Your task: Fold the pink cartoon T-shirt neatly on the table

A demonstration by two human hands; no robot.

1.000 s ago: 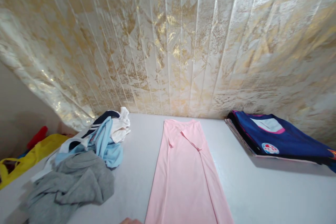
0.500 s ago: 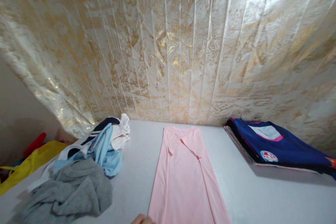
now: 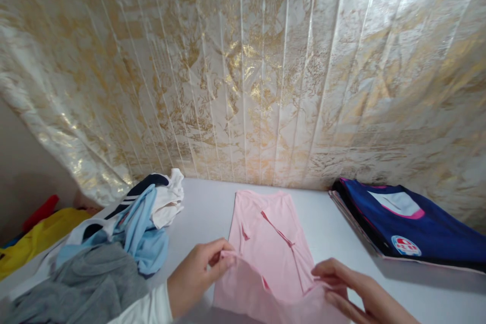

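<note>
A pink garment (image 3: 271, 233) lies long and narrow on the white table, its far part flat with the sleeves turned in over it. My left hand (image 3: 203, 269) pinches the left corner of its near edge between thumb and fingers. On the other side, my right hand (image 3: 353, 286) is closed on the right corner of that edge. Between both hands the near part is raised off the table and sags in the middle, folding back over the flat part. The lowest part of the garment runs out of view.
On the left lies a loose heap with a grey cloth (image 3: 87, 281), a light blue cloth (image 3: 146, 238) and a white one (image 3: 169, 202). Beyond it is a yellow cloth (image 3: 49, 230). A folded stack topped by a navy shirt (image 3: 429, 220) sits right. A gold-patterned curtain (image 3: 250, 71) hangs behind.
Both hands have come up into view, holding the garment's near edge, which is lifted and brought away from me over the flat part. The camera view has shifted slightly.
</note>
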